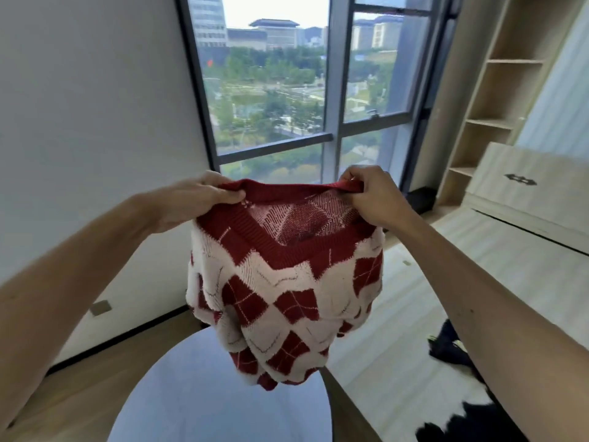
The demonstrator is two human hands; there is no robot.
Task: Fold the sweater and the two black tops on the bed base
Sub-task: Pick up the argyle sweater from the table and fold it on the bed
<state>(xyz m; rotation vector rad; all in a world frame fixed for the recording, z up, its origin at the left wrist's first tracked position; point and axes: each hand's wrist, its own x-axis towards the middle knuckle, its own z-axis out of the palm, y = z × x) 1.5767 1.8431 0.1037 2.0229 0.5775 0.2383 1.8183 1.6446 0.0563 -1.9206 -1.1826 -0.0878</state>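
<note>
A red and white argyle sweater hangs in the air in front of me, its V-neck facing me. My left hand grips its left shoulder and my right hand grips its right shoulder. The body of the sweater droops bunched below. Black fabric lies on the pale wooden bed base at the right, partly hidden behind my right forearm. More black cloth shows at the bottom right edge.
A round dark glossy table stands below the sweater. A large window is straight ahead, with a white wall at left. Open wooden shelves and a pale headboard panel stand at the right.
</note>
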